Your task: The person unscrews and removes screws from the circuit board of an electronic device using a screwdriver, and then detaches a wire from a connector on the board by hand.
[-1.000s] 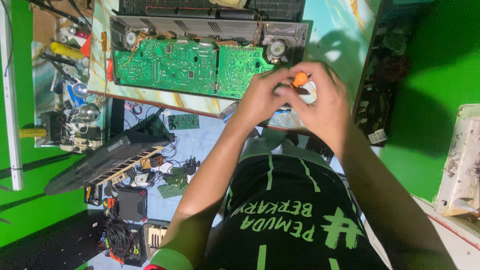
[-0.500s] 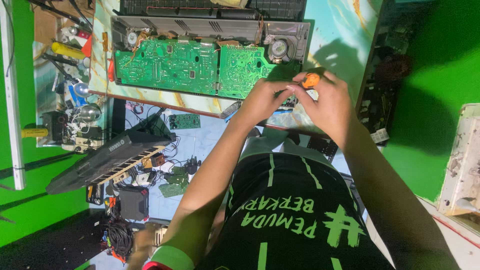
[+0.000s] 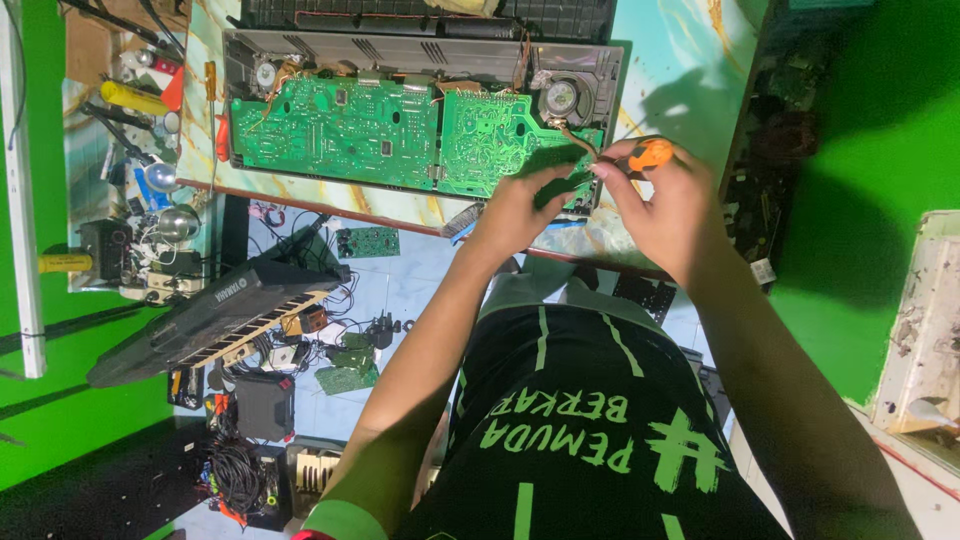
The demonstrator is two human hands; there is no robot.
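An opened keyboard case (image 3: 420, 55) lies on the table with two green circuit boards (image 3: 400, 130) and a round speaker (image 3: 562, 98) showing. My right hand (image 3: 665, 205) grips a screwdriver with an orange handle (image 3: 652, 154), its tip aimed at the right edge of the right board. My left hand (image 3: 520, 215) rests on the lower right corner of that board, fingers curled against it. Thin wires (image 3: 575, 135) run from the speaker toward my fingers.
A marbled tabletop (image 3: 690, 60) carries the case. Tools, a yellow-handled screwdriver (image 3: 135, 98) and metal parts crowd a side shelf at left. Below lie a dark keyboard (image 3: 215, 320), small green boards (image 3: 366, 241), cables and boxes on the floor. Green walls stand left and right.
Both hands have moved up and forward from the table edge onto the right circuit board. The orange screwdriver handle went with my right hand.
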